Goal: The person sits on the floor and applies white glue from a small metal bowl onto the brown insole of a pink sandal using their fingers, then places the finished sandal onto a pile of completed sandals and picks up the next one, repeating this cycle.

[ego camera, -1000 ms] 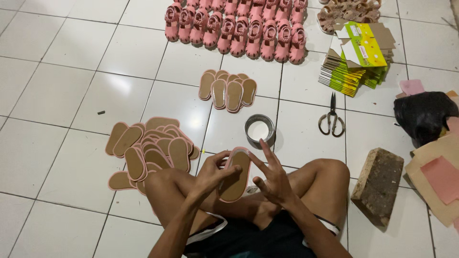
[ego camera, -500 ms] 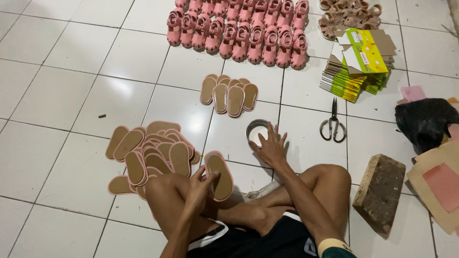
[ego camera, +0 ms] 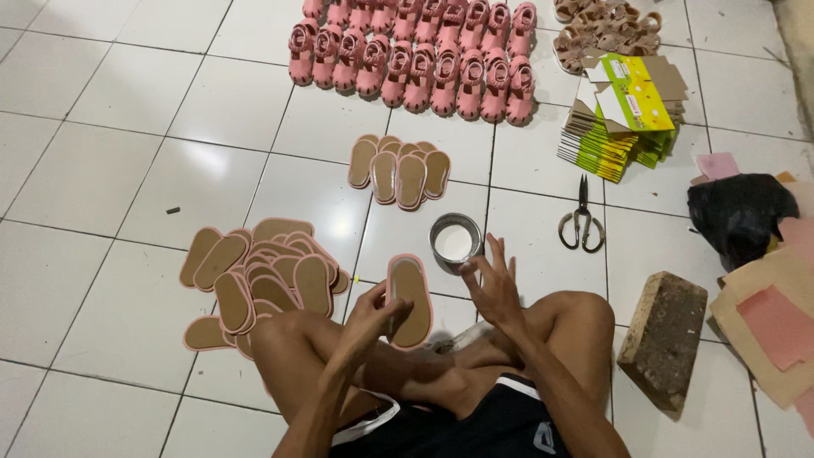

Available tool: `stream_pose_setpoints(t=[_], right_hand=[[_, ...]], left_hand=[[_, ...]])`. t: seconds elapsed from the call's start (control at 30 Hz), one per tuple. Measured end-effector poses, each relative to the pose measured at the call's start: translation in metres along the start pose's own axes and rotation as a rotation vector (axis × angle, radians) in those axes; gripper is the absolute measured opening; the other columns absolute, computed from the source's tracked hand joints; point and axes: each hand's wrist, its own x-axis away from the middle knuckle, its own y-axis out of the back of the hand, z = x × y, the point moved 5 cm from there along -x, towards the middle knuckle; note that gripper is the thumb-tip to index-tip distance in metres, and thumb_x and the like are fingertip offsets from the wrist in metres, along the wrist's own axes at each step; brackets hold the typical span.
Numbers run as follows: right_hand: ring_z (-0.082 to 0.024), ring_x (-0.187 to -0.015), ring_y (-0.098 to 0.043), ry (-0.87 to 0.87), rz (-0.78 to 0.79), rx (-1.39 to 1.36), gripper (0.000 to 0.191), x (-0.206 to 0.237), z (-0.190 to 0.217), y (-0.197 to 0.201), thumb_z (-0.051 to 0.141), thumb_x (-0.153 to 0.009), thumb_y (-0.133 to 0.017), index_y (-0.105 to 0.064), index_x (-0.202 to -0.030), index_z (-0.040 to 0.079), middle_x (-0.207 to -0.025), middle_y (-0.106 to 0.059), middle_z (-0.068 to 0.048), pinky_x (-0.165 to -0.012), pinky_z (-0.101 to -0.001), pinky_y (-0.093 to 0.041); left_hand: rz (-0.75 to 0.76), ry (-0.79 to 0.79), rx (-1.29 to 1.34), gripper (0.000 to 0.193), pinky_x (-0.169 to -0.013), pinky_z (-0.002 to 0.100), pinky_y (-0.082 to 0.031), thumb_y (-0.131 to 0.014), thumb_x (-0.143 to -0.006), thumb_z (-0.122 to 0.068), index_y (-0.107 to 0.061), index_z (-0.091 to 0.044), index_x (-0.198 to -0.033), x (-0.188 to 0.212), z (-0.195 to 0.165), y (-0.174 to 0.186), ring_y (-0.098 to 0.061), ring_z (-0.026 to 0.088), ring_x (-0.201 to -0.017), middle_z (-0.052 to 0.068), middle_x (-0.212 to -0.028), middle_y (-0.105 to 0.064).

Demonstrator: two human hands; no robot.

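I sit cross-legged on a white tiled floor. My left hand (ego camera: 369,318) holds a small brown shoe sole with a pink rim (ego camera: 409,298) upright by its side edge. My right hand (ego camera: 492,284) hovers with spread fingers just right of the sole, its fingertips close to the rim of a round metal tin of white glue (ego camera: 455,240). It holds nothing. A heap of similar soles (ego camera: 263,271) lies at my left knee. A smaller group of soles (ego camera: 400,170) lies beyond the tin.
Rows of pink children's sandals (ego camera: 415,55) line the far floor, with tan ones (ego camera: 606,25) at the right. Flattened green-and-yellow cartons (ego camera: 623,119), scissors (ego camera: 582,222), a brick (ego camera: 666,335), a black bag (ego camera: 738,212) and cardboard sheets (ego camera: 776,318) lie to the right.
My right hand let go of the sole and went out to the glue tin, then drew back a little. The left hand shifted the sole to the left and stood it up.
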Motion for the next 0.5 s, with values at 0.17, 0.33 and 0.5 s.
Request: stream_pose_setpoints(t=[0.17, 0.33, 0.5], right_hand=[[-0.037, -0.163, -0.008, 0.303, 0.169, -0.773, 0.087, 0.038, 0.038, 0.024, 0.072, -0.103, -0.008, -0.047, -0.152, 0.012, -0.176, -0.007, -0.016, -0.129, -0.0567, -0.011], [-0.037, -0.164, -0.003, 0.356, 0.227, -0.807, 0.090, 0.044, 0.055, 0.030, 0.073, -0.102, -0.004, -0.046, -0.154, 0.011, -0.177, -0.004, -0.013, -0.130, -0.0565, -0.008], [-0.038, -0.163, -0.007, 0.330, 0.221, -0.777, 0.090, 0.045, 0.055, 0.027, 0.074, -0.102, -0.006, -0.047, -0.153, 0.013, -0.177, -0.006, -0.014, -0.129, -0.0575, -0.009]], left_hand=[[0.123, -0.005, -0.016, 0.039, -0.054, 0.023, -0.040, -0.068, -0.091, -0.019, -0.069, 0.000, -0.125, 0.009, -0.024, -0.018, -0.050, 0.006, -0.064, -0.001, -0.079, -0.062], [0.169, -0.001, -0.012, 0.040, -0.053, 0.023, -0.039, -0.069, -0.089, -0.018, -0.069, -0.002, -0.126, 0.016, -0.036, -0.029, -0.048, 0.005, -0.063, -0.002, -0.078, -0.060], [0.195, -0.026, 0.021, 0.040, -0.057, 0.021, -0.042, -0.070, -0.091, -0.016, -0.068, 0.000, -0.128, 0.020, -0.041, -0.034, -0.050, 0.005, -0.067, -0.002, -0.081, -0.060]])
